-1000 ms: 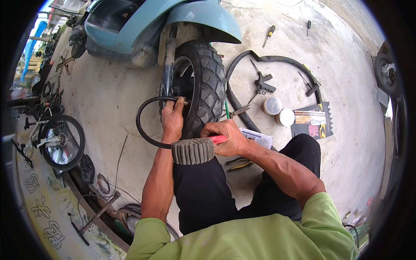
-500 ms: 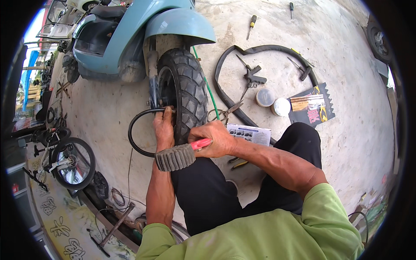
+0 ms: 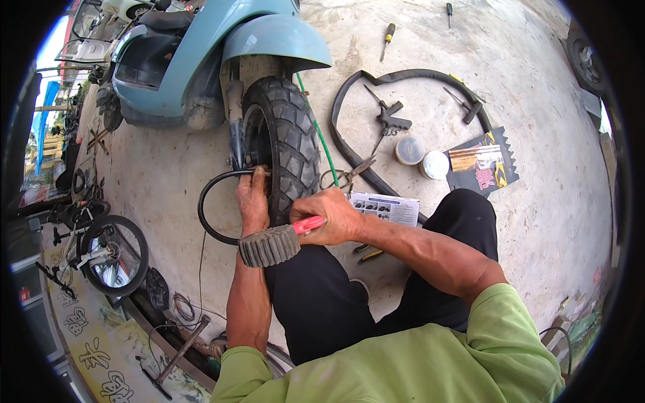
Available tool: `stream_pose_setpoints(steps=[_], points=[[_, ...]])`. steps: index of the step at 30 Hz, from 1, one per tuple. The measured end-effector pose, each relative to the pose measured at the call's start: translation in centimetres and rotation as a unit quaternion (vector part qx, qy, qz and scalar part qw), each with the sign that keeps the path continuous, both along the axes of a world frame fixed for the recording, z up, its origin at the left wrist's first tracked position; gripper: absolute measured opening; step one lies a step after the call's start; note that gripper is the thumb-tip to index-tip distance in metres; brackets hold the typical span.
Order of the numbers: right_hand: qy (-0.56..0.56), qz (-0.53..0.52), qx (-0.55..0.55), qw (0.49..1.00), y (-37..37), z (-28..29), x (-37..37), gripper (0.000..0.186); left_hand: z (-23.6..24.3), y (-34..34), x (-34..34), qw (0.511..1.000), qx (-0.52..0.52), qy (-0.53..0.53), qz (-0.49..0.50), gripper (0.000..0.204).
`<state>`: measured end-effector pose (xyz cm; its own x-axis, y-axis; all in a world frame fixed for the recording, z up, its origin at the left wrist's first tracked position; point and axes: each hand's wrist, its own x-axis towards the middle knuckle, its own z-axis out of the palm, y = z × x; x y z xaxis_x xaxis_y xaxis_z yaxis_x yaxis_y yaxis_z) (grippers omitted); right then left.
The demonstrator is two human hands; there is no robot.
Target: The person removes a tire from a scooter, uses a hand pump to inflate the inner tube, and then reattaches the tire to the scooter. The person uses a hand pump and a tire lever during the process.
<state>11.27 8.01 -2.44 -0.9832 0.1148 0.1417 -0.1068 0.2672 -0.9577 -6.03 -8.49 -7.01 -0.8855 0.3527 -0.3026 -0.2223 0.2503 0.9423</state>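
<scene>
A light-blue scooter point(image 3: 181, 67) stands ahead of me, its knobbly front tyre point(image 3: 293, 144) between my hands. My left hand point(image 3: 252, 198) is beside the wheel's rim, fingers pinched on the end of a black air hose point(image 3: 209, 190). This hose loops left and back to a tyre inflator point(image 3: 270, 246) with a ribbed grey rubber cover and a red lever. Around the inflator's lever end my right hand point(image 3: 329, 216) is closed, close to the tyre's lower tread. The wheel's valve is hidden behind my left fingers.
Right of the tyre lie a black rubber tube point(image 3: 340, 121), a T-handled tool point(image 3: 392, 119), scissors point(image 3: 346, 177), two round tubs point(image 3: 408, 150), a packet of brown strips point(image 3: 482, 160) and a printed box point(image 3: 386, 207). Screwdrivers point(image 3: 389, 37) lie farther off. A bicycle wheel point(image 3: 114, 254) is at left.
The whole picture has shifted very slightly. Both hands keep their grips, and nothing has been let go or taken up.
</scene>
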Motion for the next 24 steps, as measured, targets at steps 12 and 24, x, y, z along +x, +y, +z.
stream_pose_setpoints(steps=[12,24], points=[[-0.008,0.007,0.005,1.0,-0.03,0.09,0.16,0.025,-0.13,-0.19,-0.05,1.0,0.012,-0.007,-0.004,0.031],[-0.008,0.013,0.007,1.0,0.0,0.22,0.2,0.025,-0.77,-0.78,-0.4,1.0,-0.004,0.014,-0.012,0.035]])
